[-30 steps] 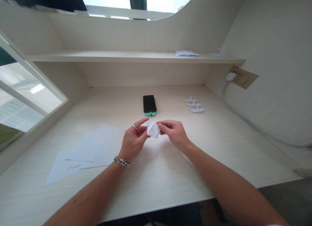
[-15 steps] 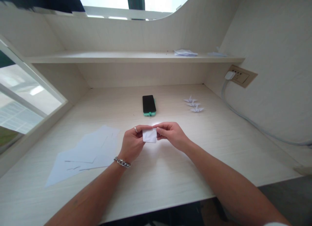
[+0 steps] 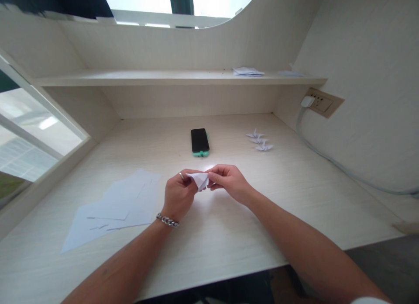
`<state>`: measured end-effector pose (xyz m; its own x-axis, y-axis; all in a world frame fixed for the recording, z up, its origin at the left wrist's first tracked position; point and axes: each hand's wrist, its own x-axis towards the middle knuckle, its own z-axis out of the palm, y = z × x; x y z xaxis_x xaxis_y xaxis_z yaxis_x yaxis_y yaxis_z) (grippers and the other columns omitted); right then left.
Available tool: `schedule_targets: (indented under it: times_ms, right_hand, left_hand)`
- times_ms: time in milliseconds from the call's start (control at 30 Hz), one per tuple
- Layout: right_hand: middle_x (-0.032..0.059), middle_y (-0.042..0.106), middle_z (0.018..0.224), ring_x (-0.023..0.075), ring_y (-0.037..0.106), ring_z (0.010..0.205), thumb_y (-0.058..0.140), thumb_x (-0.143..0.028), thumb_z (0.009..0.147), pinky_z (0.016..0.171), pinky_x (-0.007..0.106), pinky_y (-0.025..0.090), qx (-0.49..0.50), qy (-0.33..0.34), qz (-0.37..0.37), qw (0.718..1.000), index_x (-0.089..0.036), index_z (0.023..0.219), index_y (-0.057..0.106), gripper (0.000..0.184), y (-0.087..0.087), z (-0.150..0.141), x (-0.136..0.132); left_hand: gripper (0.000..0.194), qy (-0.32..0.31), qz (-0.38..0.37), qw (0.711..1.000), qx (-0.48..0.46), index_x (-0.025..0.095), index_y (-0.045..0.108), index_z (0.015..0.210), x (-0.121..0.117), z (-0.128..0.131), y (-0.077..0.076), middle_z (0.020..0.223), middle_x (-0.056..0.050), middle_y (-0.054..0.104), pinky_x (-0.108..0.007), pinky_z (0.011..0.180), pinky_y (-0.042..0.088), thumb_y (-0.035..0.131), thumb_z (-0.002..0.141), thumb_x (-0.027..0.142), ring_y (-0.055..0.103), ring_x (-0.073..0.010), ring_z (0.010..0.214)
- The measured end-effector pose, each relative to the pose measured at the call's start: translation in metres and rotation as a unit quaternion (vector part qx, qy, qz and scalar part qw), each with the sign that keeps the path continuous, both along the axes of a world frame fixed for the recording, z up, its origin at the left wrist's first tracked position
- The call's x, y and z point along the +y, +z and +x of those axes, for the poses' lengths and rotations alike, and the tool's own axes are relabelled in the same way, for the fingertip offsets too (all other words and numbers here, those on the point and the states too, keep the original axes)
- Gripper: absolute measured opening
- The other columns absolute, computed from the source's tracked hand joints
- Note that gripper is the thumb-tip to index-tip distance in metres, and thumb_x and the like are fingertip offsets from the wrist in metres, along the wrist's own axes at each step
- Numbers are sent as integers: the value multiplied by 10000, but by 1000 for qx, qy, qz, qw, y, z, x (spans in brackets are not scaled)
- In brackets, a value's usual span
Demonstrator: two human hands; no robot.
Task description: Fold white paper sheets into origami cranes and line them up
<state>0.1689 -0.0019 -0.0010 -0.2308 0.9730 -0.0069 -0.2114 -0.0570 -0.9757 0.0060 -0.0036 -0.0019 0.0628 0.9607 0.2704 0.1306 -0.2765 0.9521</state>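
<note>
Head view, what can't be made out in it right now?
All in the head view:
Some fingertips of the left hand: hidden behind the paper.
Paper's back: turned away from the camera.
Far end of the cable: cut off by the right edge.
Fine folds of the cranes: too small.

At the centre of the frame, the left hand and right hand meet at the folded paper, closing the gap between them. Above them the phone stands in the way of a straight reach to the back. Open desktop lies right of it, as far as three paper cranes; a wider free stretch spreads to its left. Flat sheets at left middle leave room overhead. The shelf bars the upper frame; the cable borders the right.
</note>
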Motion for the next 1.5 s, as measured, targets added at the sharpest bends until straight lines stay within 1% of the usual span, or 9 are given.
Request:
schedule_targets:
  times_ms: [300,533,667,833,967,1100,1200,1300,1500]
  right_hand:
    - [14,646,654,122,612,607,778,-369,671,631,278,483,42,7,-33,999,-138,741,678,261,-4,3,2]
    - [8,620,607,93,558,550,825,-325,603,571,242,431,70,25,-79,994,-122,699,673,271,-1,4,2]
    - [5,607,575,89,545,534,840,-327,578,549,232,414,61,41,-97,993,-116,680,669,290,0,6,3]
    - [7,603,579,82,526,525,833,-323,595,545,233,401,62,49,-97,992,-114,693,678,278,0,10,4]
    - [1,601,603,87,528,549,831,-319,596,554,238,401,68,35,-91,993,-122,693,679,267,2,12,4]
    - [10,627,643,92,546,573,813,-328,616,586,248,423,49,33,-75,995,-131,711,680,256,0,12,5]
    - [27,658,718,123,592,648,779,-357,654,623,263,454,18,16,-49,998,-146,790,691,266,-3,9,5]
    - [32,661,765,143,596,695,728,-390,710,611,266,463,-69,-59,29,995,-167,880,692,282,-4,5,3]
    - [64,658,929,156,580,740,715,-353,748,648,285,474,-254,-115,254,926,-196,962,680,268,-3,-3,-8]
  left_hand:
    - [275,-35,-40,999,12,117,706,855,4,2,1,623,-38,692,-205,462,461,548,870,342,605,-120,492]
    - [361,-65,19,996,-59,162,643,1106,11,-7,-2,892,-59,730,-234,635,522,698,777,303,666,-150,731]
    - [222,-45,35,997,-43,151,690,958,11,-12,2,838,-60,717,-253,680,526,682,794,300,656,-152,736]
    - [258,-56,-34,993,-98,150,675,958,10,-13,7,828,-56,690,-310,699,553,615,837,370,647,-167,741]
    - [256,-136,-114,977,-119,154,661,997,9,-13,6,887,-61,683,-312,691,552,658,776,283,649,-184,792]
    - [273,-193,-160,963,-96,139,656,996,8,-8,3,753,-40,672,-287,618,522,683,744,242,622,-149,637]
    - [337,-171,-149,970,-85,130,642,1029,7,-5,2,684,-26,668,-260,547,475,714,721,248,591,-132,561]
    - [347,-102,-123,985,-63,115,650,1027,8,-4,2,677,-30,679,-243,542,460,718,711,241,590,-128,567]
    - [363,-6,-58,998,14,119,667,1051,9,-5,1,736,-48,705,-248,561,487,701,727,279,614,-143,614]
